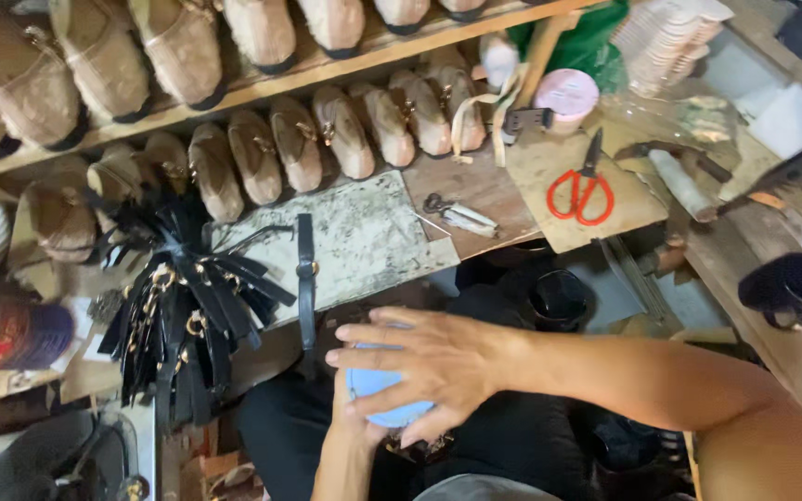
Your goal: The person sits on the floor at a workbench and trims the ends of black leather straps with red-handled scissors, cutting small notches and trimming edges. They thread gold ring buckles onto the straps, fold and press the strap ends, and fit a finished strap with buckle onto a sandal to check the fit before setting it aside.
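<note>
My right hand point(420, 366) lies spread over a light blue rounded object point(378, 394) held above my lap. My left hand point(350, 422) comes up from below and grips the same blue object from underneath, mostly hidden by the right hand. Just ahead on the stained work board point(364, 237) lies one black strap with a gold buckle point(305, 278). A heap of similar black straps with gold buckles point(187, 315) sits to the left.
Rows of tan shoe uppers on lasts point(327, 134) fill two wooden shelves at the back. Red-handled scissors point(582, 190) lie on a cardboard sheet at the right, pliers point(452, 213) beside the board, a pink tub point(565, 93) behind. A thread spool point(6, 329) stands far left.
</note>
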